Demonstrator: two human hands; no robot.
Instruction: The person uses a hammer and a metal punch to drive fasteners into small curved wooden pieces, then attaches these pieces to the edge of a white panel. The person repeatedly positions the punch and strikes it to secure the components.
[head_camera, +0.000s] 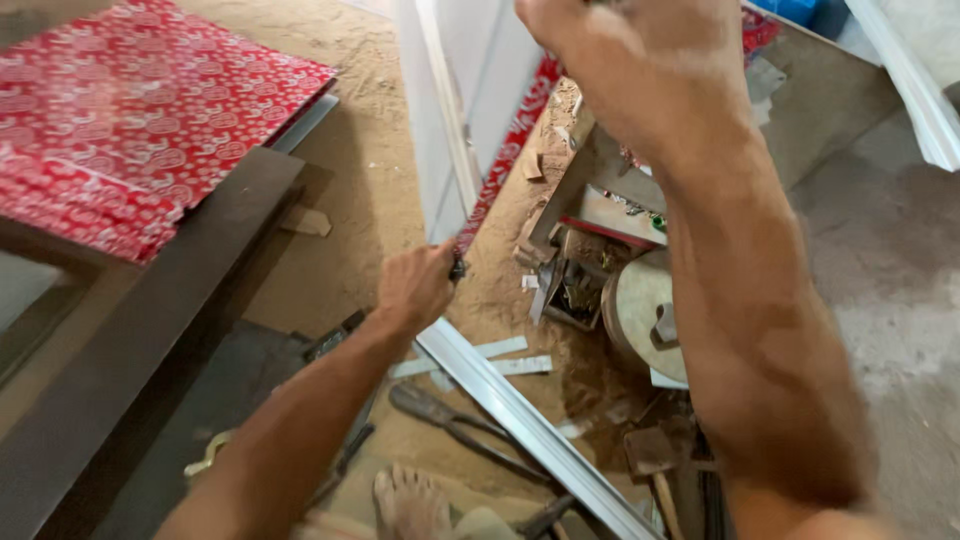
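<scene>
My left hand (415, 288) is closed around the lower end of a long red patterned strip (505, 150), with a small dark piece (458, 268) at my fingertips. The strip runs up along the edge of an upright white panel (450, 110) toward my right hand (610, 45). That hand is a closed fist at the top of the view. Its grip is hidden behind the hand. My right forearm crosses the right half of the view.
A stack of red patterned sheets (130, 110) lies at the upper left beside dark boards (150, 330). On the sawdust-covered floor lie an aluminium channel (520, 412), long-handled pliers (450, 420), a hammer (655, 455), a round wooden piece (635, 310) and scrap. My bare foot (410, 500) is below.
</scene>
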